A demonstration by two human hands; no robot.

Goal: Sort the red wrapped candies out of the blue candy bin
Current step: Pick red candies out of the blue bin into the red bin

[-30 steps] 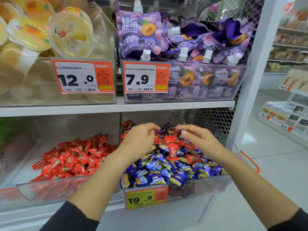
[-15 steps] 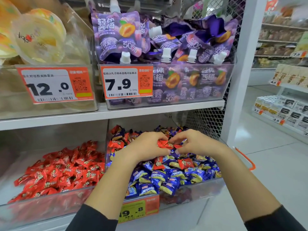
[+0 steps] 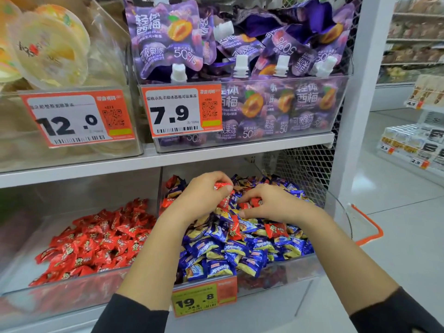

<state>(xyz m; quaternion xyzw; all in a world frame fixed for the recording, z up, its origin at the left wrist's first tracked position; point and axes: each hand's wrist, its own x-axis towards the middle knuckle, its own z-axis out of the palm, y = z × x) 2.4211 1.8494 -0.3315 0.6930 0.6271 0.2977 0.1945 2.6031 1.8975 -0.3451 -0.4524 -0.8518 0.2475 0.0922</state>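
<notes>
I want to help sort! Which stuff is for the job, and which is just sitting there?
For the job:
left hand
right hand
red candies
blue candy bin
red candy bin

Just there:
purple pouches
jelly cups
price tags

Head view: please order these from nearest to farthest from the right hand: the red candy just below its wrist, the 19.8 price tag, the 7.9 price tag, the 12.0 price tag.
From the right hand:
1. Red candy, just below the wrist, in the blue candy bin.
2 and 3. 19.8 tag, bin front, lower left, and 7.9 tag, upper shelf: too close to call.
4. 12.0 tag, upper shelf, far left.
</notes>
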